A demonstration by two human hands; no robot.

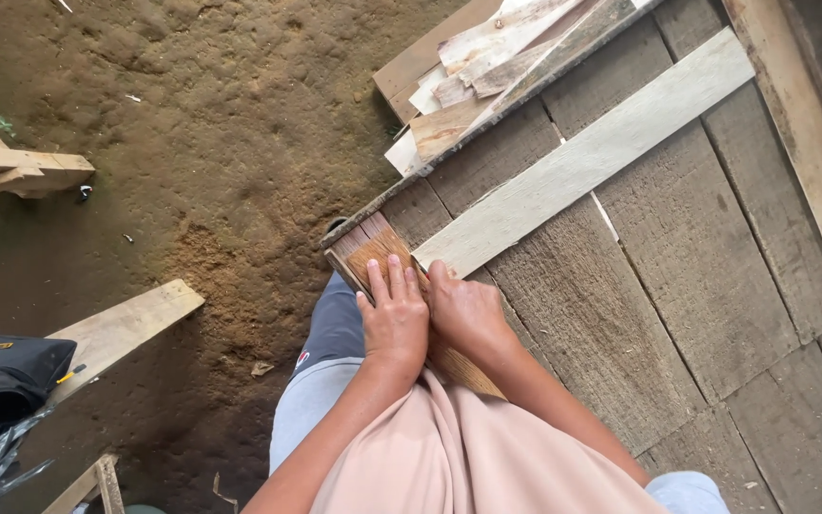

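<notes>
— What sits closest to the lens?

— The person's pale pink shirt [468, 457] and the two bare forearms running up out of it. Both end on one brown wooden strip [382, 252] at the near-left corner of the grey plank table [677, 276].

— How does that strip lie?

— Its long axis slants from the corner, upper left, down to the right toward the body; the lower end disappears under the hands. It rests flat on the table's edge, its top end right at the corner.

— And the hands?

— The left hand [395, 319] lies on top of the strip, palm down, fingers [394, 278] stretched flat along the grain, pressing rather than gripping. The right hand [466, 312] is just beside it, touching it, fingers curled downward against the strip's right side; whether they actually clasp the edge, I cannot tell.

— Which hand is nearer the free end?

— The left; its fingertips point up the strip toward the corner.

— Around it?

— A long pale board [592, 152] lies diagonally across the table, its lower end just beside the right hand. A heap of offcuts [487, 57] sits beyond, and dirt floor [192, 143] lies to the left.
</notes>
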